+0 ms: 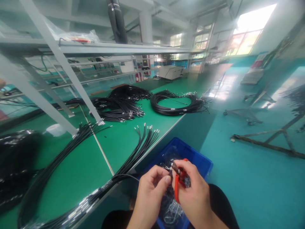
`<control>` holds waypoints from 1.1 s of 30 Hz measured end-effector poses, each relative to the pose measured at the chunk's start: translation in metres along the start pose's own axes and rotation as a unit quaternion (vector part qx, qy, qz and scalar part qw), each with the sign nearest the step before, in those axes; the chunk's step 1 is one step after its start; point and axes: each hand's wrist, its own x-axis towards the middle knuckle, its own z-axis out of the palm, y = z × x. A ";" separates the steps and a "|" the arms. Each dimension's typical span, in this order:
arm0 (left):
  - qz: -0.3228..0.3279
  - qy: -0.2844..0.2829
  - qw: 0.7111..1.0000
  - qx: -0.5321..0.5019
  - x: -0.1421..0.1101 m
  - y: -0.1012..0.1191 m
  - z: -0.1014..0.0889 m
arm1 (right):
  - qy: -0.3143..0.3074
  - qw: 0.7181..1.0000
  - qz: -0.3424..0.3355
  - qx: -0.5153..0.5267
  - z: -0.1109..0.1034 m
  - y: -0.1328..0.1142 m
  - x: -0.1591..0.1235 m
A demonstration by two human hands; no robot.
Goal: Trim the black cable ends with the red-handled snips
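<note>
At the edge of a green workbench [124, 135], a seated person bends to close handwork above a blue bin [205, 162] set between the knees. The left hand [151, 187] is nearly closed, thumb and forefinger pinched on what looks like the end of a thin black cable [130, 176], apparently to steady it. The cable runs out from behind that hand to a bundle [121, 170] laid along the bench's front edge, likely placed there so single strands come within easy reach. The right hand [196, 186] curls around red-handled pliers [176, 189], their nose turned toward the left fingertips; from here I cannot tell how far the jaws are parted. Beneath both hands, clear scraps [172, 211] lie in the bin, whose spot suggests it is there to catch what drops. Farther back, a coil [164, 109] and heaped cables [119, 109] rest well apart from the hands, seemingly to leave the near bench free for the one bundle.
</note>
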 end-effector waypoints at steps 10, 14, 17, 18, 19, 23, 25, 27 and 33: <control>0.014 0.052 0.996 -0.075 0.011 -0.004 -0.008 | -0.202 0.860 0.363 0.295 -0.016 -0.017 -0.014; 0.021 0.059 0.996 -0.070 0.011 -0.006 -0.005 | -0.286 0.769 0.472 0.323 -0.015 -0.018 -0.011; 0.020 0.045 0.996 -0.069 0.009 -0.005 -0.002 | -0.296 0.755 0.482 0.332 -0.013 -0.017 -0.006; 0.016 0.036 0.996 -0.074 0.009 -0.005 -0.002 | -0.296 0.756 0.479 0.334 -0.012 -0.017 -0.004; 0.011 0.027 0.996 -0.080 0.008 -0.005 -0.001 | -0.295 0.757 0.477 0.336 -0.011 -0.017 -0.003; 0.002 0.011 0.997 -0.081 0.008 -0.007 0.000 | -0.288 0.761 0.475 0.334 -0.011 -0.016 -0.002; 0.005 0.011 0.997 -0.074 0.009 -0.008 -0.001 | -0.287 0.765 0.476 0.326 -0.010 -0.016 -0.003; 0.008 0.013 0.998 -0.062 0.010 -0.009 -0.001 | -0.288 0.766 0.478 0.320 -0.010 -0.015 -0.003; 0.009 0.016 0.999 -0.026 0.011 -0.012 -0.001 | -0.309 0.749 0.494 0.314 -0.012 -0.010 -0.004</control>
